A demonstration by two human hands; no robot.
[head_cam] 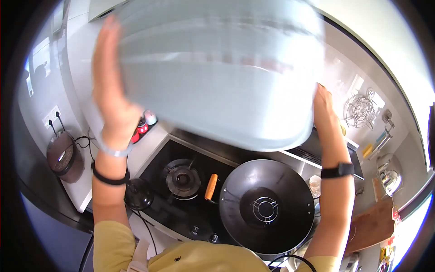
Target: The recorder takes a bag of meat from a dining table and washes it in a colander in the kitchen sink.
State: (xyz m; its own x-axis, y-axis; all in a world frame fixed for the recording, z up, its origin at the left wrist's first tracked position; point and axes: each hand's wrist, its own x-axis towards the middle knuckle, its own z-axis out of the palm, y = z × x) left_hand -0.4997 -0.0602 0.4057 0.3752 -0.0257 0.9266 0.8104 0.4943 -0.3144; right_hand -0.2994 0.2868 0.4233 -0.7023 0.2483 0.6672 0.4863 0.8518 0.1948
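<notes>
My left hand (110, 78) presses flat along the left side of a large pale translucent plastic container (210, 88), fingers pointing up. At its right side, my right hand (322, 105) grips the edge, with the fingers partly hidden. The container is raised over the back of the cooktop and blurred, so its full shape and contents are unclear. Below it, a dark wok (272, 180) stands on the right side of a black glass gas cooktop (158, 170). A small round wire rack (265, 210) lies at the wok's bottom. The wok's orange handle (211, 187) points left.
A brown rice cooker (65, 156) sits at far left with cords near the wall sockets (51, 116). Several red-and-white jars (142, 126) stand behind the left burner (183, 178). A dark glass lid (139, 193) is beside my left forearm. At right are a hanging wire rack (360, 110) and wooden board (370, 226).
</notes>
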